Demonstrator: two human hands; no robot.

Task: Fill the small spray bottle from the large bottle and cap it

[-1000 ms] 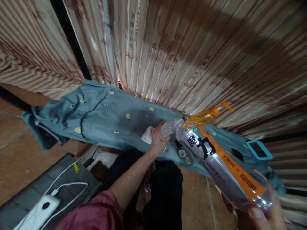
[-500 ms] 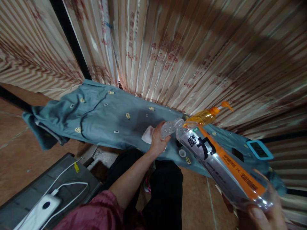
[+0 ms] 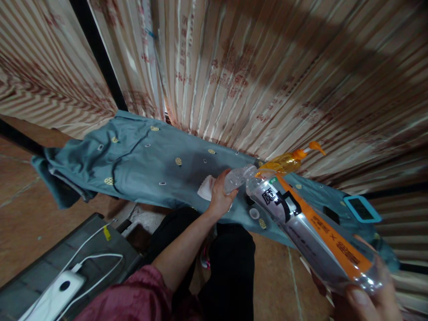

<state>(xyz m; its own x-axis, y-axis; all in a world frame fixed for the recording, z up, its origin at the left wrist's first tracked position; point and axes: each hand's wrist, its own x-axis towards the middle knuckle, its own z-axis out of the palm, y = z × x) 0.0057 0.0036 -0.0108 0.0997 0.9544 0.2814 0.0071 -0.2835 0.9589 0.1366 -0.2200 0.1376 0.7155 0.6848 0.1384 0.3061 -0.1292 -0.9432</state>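
My left hand [image 3: 221, 196] is wrapped round a small clear plastic bottle [image 3: 236, 179], tilted with its neck to the right. A white cloth or tissue [image 3: 206, 187] shows beside that hand. My right hand [image 3: 371, 301] grips the base of a large clear bottle [image 3: 310, 227] with a silver and orange label, tipped so its neck points up-left. The two bottle mouths meet or nearly meet; I cannot tell whether liquid passes between them. Behind them is a pump bottle [image 3: 281, 164] of yellow liquid with an orange pump. A small round whitish cap [image 3: 254, 214] lies below the necks.
A grey-green patterned cloth [image 3: 143, 165] covers the narrow surface ahead. At right are a blue-framed device [image 3: 363, 208] and a dark flat object [image 3: 331, 216]. A white power bank [image 3: 62, 290] with cables rests on a dark box [image 3: 36, 254]. A striped curtain [image 3: 214, 67] hangs behind.
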